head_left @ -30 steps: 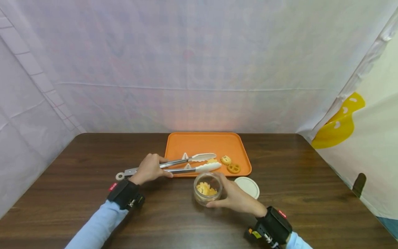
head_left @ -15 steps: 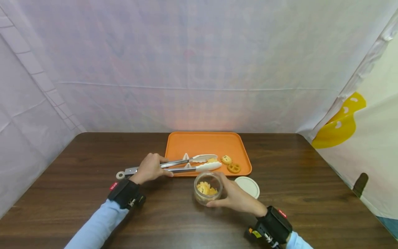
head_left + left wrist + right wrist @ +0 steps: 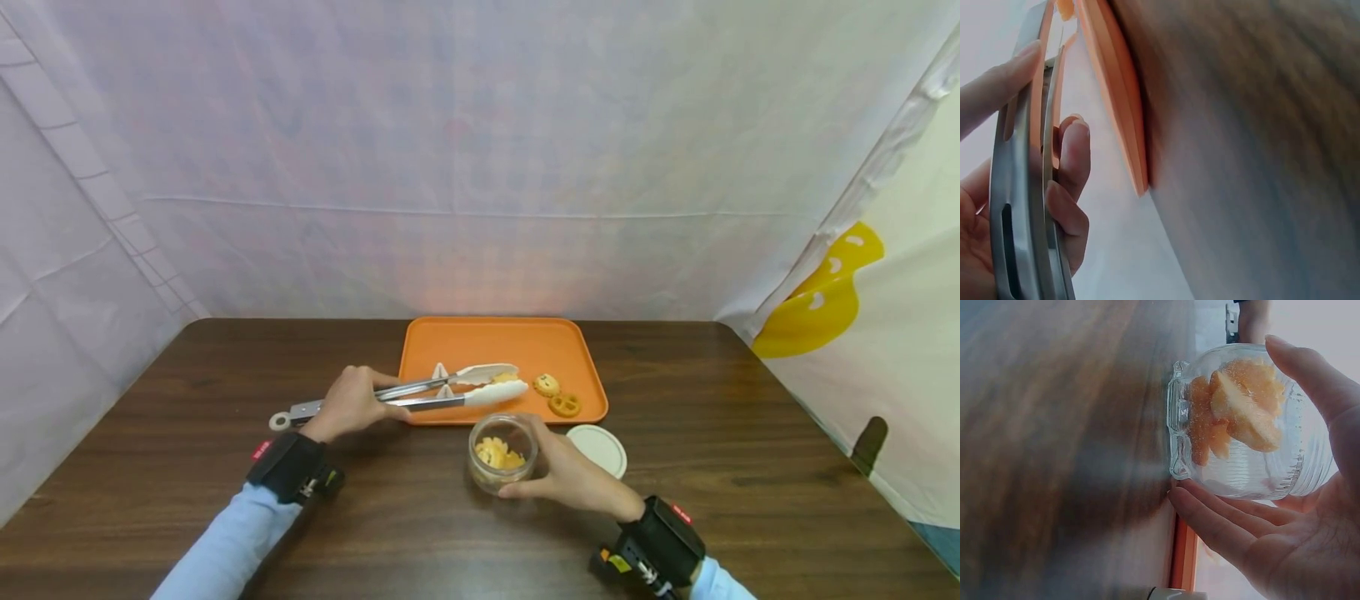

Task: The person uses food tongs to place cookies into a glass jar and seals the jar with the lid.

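Note:
My left hand (image 3: 351, 405) grips metal tongs (image 3: 427, 402) with white tips, fingers curled round both arms. Between those tips, over the front of the orange tray (image 3: 487, 337), is a yellow cookie (image 3: 505, 377), partly covered by them. The left wrist view shows the thumb on one arm of the tongs (image 3: 1013, 187) and curled fingers on the other. My right hand (image 3: 566, 475) holds a clear glass jar (image 3: 480, 479) upright on the table, thumb and fingers on opposite sides. Several yellow cookies (image 3: 1247, 406) lie in the jar's lower part.
A round cookie with a face (image 3: 546, 385) and a pretzel-shaped cookie (image 3: 564, 406) lie at the tray's front right. A white round lid (image 3: 597, 451) rests on the brown table (image 3: 420, 533) behind the right hand. A pale curtain (image 3: 450, 167) hangs beyond the table's far edge.
My left hand and the tongs have shifted slightly left and away from me, and the yellow cookie between the tips has moved along with them. The right hand and jar have stayed put.

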`<state>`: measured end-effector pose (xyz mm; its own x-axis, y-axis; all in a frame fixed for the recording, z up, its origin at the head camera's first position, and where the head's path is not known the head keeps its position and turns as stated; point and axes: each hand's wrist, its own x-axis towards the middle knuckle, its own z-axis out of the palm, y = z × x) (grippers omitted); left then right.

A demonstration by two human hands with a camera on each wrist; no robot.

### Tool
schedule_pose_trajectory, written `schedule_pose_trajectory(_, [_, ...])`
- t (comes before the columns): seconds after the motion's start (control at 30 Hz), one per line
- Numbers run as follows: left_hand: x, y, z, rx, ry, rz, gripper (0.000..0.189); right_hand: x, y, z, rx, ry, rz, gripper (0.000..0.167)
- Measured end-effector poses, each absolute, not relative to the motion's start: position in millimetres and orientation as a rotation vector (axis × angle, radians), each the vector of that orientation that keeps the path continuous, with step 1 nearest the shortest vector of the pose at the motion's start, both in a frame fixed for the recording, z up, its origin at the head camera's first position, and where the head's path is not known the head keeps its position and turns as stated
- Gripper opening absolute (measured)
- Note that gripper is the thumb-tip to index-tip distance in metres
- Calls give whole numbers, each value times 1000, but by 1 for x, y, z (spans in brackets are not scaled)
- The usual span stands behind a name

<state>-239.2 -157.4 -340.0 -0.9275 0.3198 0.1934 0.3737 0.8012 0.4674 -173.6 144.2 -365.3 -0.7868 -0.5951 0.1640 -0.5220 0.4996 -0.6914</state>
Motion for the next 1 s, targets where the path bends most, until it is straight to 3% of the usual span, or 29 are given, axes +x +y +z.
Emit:
schedule_pose_trajectory(0.8, [-225,-193,-320,-682,-2764,-938,43,-174,145,-367,-975,2591,-1214,74])
schedule_pose_trajectory(1.0, [-218,-201,-316,-670,-2753,-936,47,-173,145,-367,-969,2580,-1225,72])
